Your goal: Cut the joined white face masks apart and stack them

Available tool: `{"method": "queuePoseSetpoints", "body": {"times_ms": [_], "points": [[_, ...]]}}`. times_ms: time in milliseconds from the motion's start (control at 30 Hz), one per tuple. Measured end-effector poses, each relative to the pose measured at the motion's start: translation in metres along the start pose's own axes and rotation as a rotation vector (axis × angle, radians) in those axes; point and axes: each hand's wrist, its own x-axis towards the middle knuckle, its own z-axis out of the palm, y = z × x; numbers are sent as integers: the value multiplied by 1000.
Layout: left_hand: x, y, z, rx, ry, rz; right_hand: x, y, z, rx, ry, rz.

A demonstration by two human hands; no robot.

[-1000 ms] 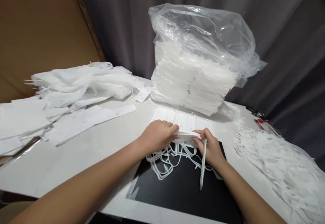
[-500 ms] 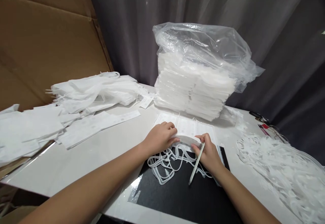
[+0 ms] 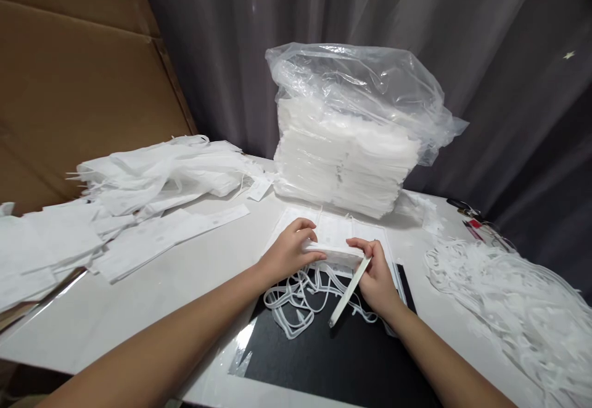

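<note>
A folded white fabric-like piece [image 3: 335,252] is raised along its near edge, over more flat white sheet with thin cords [image 3: 350,226]. My left hand [image 3: 296,249] pinches that edge at its left end, thumb below and fingers above. At the right end my right hand [image 3: 375,272] has curled fingers by the same edge. It grips a slim pale stick-like tool [image 3: 349,294], which slants down to the left; its exact kind is unclear. Looped white straps [image 3: 296,309] lie tangled below my hands on a black mat [image 3: 324,359].
Behind my hands stands a tall stack of white sheets in a clear plastic bag [image 3: 346,155]. White pieces [image 3: 161,174] are heaped at the left, near a cardboard panel [image 3: 83,87]. A pile of white strips [image 3: 513,309] lies right. Small items [image 3: 476,223] sit behind it.
The edge of the white piece, bowed before, now looks straighter. The tool in my right hand has swung its lower end left and up. The whole view has shifted slightly.
</note>
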Motion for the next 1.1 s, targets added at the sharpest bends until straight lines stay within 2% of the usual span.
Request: {"method": "queuePoseSetpoints", "body": {"times_ms": [233,400,533,600,733,833,933,1100], "points": [[-2,5,-5,106,-102,36,0,-2,0,3,-78,80],[-5,17,-9,246,-109,132,-4,-11,4,-40,-114,31],[-8,25,-7,300,-198,252,-10,-13,8,-46,-138,-52],[-8,26,-7,222,-218,177,-12,-12,8,-58,-117,-76],[-4,24,-13,16,-161,-28,-11,-12,7,-38,1,-79],[-1,23,-20,-106,-130,-113,-9,-13,6,-8,75,-62],[1,24,-25,-257,-83,-173,-9,-14,6,2,90,-55],[5,33,-28,-953,-24,-438,-11,-14,7,-29,85,-93]]}}
